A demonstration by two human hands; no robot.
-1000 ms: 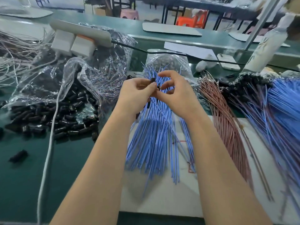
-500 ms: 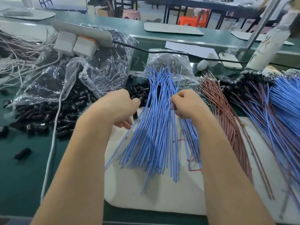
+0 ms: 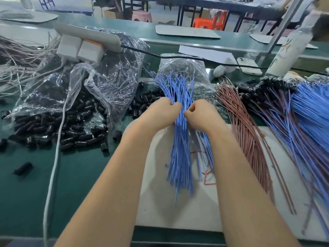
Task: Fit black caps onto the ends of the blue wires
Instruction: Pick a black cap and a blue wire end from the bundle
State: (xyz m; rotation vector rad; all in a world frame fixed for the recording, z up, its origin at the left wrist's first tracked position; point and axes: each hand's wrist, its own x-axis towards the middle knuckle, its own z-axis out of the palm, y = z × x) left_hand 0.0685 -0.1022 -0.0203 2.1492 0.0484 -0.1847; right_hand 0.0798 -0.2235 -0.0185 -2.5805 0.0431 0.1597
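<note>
A bundle of blue wires [image 3: 179,150] lies on a white mat [image 3: 195,211] in the middle, its far ends fanned out. My left hand [image 3: 160,111] and my right hand [image 3: 201,113] are both curled around the bundle's middle from either side, thumbs nearly meeting. Loose black caps [image 3: 58,132] are heaped on the green table to the left, more of them [image 3: 142,104] just left of my left hand. Blue wires with black caps fitted [image 3: 277,104] lie at the right. Whether either hand also holds a cap is hidden.
Clear plastic bags [image 3: 110,77] hold more caps at back left, with a white power strip [image 3: 89,36] on top and its white cable [image 3: 53,166] running toward me. Brown wires [image 3: 247,132] lie right of the mat. A phone [image 3: 249,65] and a bottle [image 3: 286,54] stand behind.
My hands came down from holding a wire end up near the bundle's tips, spread apart to either side, then closed together around the middle of the blue bundle, gathering it narrower.
</note>
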